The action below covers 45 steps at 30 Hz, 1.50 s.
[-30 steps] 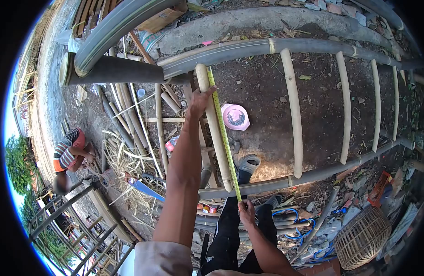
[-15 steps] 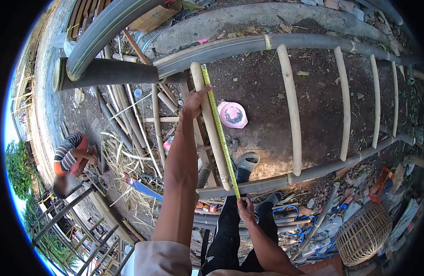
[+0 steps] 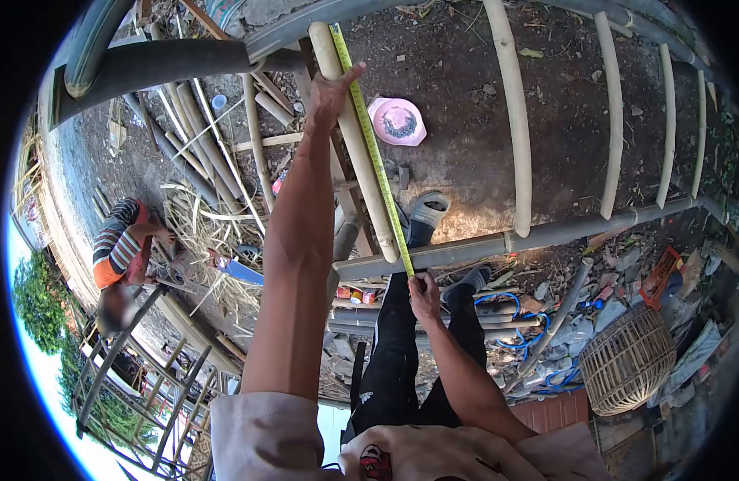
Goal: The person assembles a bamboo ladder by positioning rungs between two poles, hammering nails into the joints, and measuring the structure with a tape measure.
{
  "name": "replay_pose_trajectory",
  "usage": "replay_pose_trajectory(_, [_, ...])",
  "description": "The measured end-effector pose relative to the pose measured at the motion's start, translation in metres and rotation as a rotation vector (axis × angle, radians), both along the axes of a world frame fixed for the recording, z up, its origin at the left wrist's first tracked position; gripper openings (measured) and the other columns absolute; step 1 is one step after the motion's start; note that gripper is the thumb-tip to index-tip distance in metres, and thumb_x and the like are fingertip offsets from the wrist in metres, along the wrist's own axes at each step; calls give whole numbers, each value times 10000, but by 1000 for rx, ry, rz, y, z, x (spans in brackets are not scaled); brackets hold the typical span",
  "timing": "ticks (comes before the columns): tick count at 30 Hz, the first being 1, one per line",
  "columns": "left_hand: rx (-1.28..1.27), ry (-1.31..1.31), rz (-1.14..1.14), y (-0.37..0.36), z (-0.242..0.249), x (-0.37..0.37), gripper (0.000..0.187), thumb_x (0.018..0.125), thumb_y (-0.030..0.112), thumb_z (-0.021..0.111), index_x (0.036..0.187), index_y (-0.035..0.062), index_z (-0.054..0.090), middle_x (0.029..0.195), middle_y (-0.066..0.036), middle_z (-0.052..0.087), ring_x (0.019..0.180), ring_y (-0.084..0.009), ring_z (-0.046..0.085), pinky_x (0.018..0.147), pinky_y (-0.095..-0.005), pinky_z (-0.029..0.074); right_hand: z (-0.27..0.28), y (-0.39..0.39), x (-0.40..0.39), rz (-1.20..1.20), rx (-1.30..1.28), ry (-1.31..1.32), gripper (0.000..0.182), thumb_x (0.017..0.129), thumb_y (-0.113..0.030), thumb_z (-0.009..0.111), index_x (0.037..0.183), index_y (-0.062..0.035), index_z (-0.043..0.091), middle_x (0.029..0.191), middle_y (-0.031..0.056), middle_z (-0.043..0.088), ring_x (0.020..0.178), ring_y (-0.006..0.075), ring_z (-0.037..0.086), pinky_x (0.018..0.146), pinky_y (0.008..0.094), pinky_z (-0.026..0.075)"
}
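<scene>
My left hand is closed round the upper part of a pale bamboo crosspiece, with one digit stretched over the yellow tape measure. The tape runs straight along the crosspiece's right side, from its upper end to just past its lower end. There my right hand grips the tape measure's near end; its case is mostly hidden in the fingers. The crosspiece lies across two dark bamboo rails, the upper rail and the lower rail.
Further bamboo rungs span the rails to the right. A pink basin with dark bits sits on the soil. A blue-bladed saw lies among bamboo shavings. A person crouches at left. A woven basket stands at lower right.
The view has tilted, so the frame and both hands appear higher in the picture. Both hands keep about the same places on the crosspiece and tape.
</scene>
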<state>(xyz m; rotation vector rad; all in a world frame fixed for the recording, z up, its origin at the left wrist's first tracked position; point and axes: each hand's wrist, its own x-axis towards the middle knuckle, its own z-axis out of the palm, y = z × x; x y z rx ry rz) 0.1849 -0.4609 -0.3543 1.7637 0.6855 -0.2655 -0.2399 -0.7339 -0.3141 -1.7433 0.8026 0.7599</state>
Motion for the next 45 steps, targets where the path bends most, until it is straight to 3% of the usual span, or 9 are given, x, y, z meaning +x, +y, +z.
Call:
replay_pose_trajectory(13, [191, 21, -2, -4, -4, -5, 709, 762, 593, 808, 991, -67, 688, 878, -204, 706, 766, -287, 678, 693, -422, 547, 21, 13, 18, 73, -201, 89, 273, 953, -350, 647, 1009, -83, 633, 854, 146, 675, 816, 358, 665, 750, 452, 511])
replay_pose_trajectory(16, [141, 28, 41, 2, -24, -14, 685, 780, 552, 810, 1061, -61, 688, 890, -181, 704, 764, -266, 675, 683, -407, 549, 26, 18, 23, 48, -220, 146, 263, 958, -319, 664, 981, -59, 633, 817, 79, 661, 765, 206, 633, 725, 371, 497])
replay_pose_trajectory(19, [-121, 103, 171, -4, -7, -23, 631, 803, 486, 809, 1118, -46, 685, 923, -153, 706, 779, -255, 685, 684, -394, 560, 21, 18, 17, 58, -230, 117, 321, 956, -405, 636, 999, -87, 628, 852, 161, 680, 826, 386, 674, 755, 473, 509])
replay_pose_trajectory(27, [22, -212, -477, 1, 3, -86, 554, 711, -75, 700, 1251, 23, 628, 1100, -142, 720, 963, -284, 712, 852, -383, 594, 20, 20, 10, 14, -159, 100, 311, 968, -373, 638, 988, -64, 614, 854, 140, 669, 791, 312, 660, 737, 422, 501])
replay_pose_trajectory(29, [489, -443, -775, 9, -9, -93, 639, 647, -125, 682, 1262, 39, 624, 1125, -141, 719, 992, -311, 706, 870, -373, 590, 8, 21, 12, 28, -146, 66, 280, 967, -342, 645, 972, -64, 612, 854, 124, 662, 787, 287, 649, 741, 412, 496])
replay_pose_trajectory(31, [71, -411, -568, 30, -89, -102, 589, 679, -66, 711, 1255, 13, 616, 1120, -148, 717, 986, -318, 703, 829, -383, 592, -3, 19, 9, 2, -110, 84, 274, 965, -322, 648, 961, -51, 611, 852, 127, 663, 791, 288, 649, 743, 412, 495])
replay_pose_trajectory(34, [-3, -144, -433, -2, -10, -97, 554, 755, 142, 802, 1234, -48, 598, 1075, -147, 712, 933, -279, 702, 774, -393, 588, -11, 16, 2, -6, -109, -21, 235, 1005, -269, 623, 900, -60, 595, 724, -21, 550, 610, 66, 469, 547, 279, 405])
replay_pose_trajectory(38, [-330, 226, 155, -17, -10, -89, 680, 783, 397, 848, 1214, -52, 573, 1009, -110, 669, 807, -212, 667, 671, -379, 581, -11, 3, -8, -99, 65, 7, 211, 1015, -265, 620, 925, -75, 599, 706, -49, 517, 610, 30, 444, 528, 232, 373])
replay_pose_trajectory(45, [-556, 225, 169, -21, 8, -88, 598, 809, 404, 829, 1177, -21, 623, 916, -74, 658, 767, -177, 643, 641, -357, 563, 0, -3, 8, -11, 22, 17, 247, 994, -293, 653, 945, -53, 621, 752, -30, 586, 663, 57, 511, 590, 257, 435])
